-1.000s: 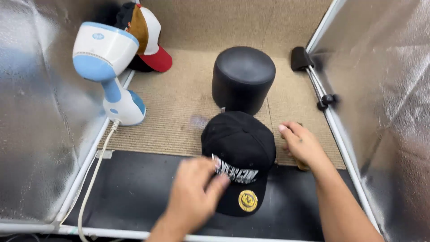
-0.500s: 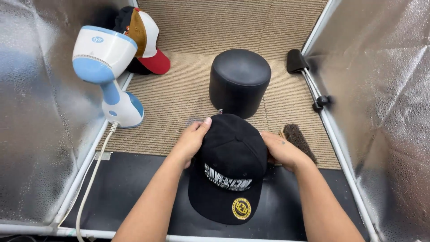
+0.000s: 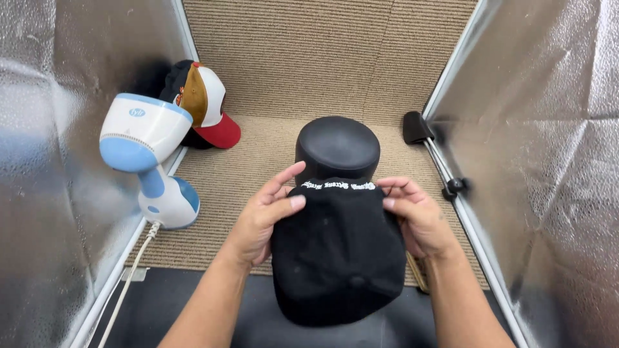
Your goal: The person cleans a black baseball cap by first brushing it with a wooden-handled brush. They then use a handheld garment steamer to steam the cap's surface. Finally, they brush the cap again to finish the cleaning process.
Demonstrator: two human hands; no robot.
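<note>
**Black cap held at its back edge before the round form**

The black cap (image 3: 338, 254) is gripped from both sides, crown up, just in front of the black round form (image 3: 337, 149), its back edge touching or nearly touching the form's front. The left hand (image 3: 265, 216) is closed on the cap's left side, thumb raised toward the form and fingers laid flat over the fabric. The right hand (image 3: 418, 216) is closed on the right side, fingers curled over the rim by the white-lettered band. Held so, the opening seems to be kept spread and level with the form.

Left of the form, a white and blue handheld steamer (image 3: 147, 158) is stood upright on its base, cord trailing toward the viewer. Beyond it, left and behind the form, a red, white and brown cap (image 3: 205, 106) is rested against the foil-lined wall (image 3: 45, 193). Right of the form, a black clip (image 3: 416, 127) is seen at the wall's foot. No containers are visible; everything is set on ribbed tan carpet (image 3: 309, 58).
</note>
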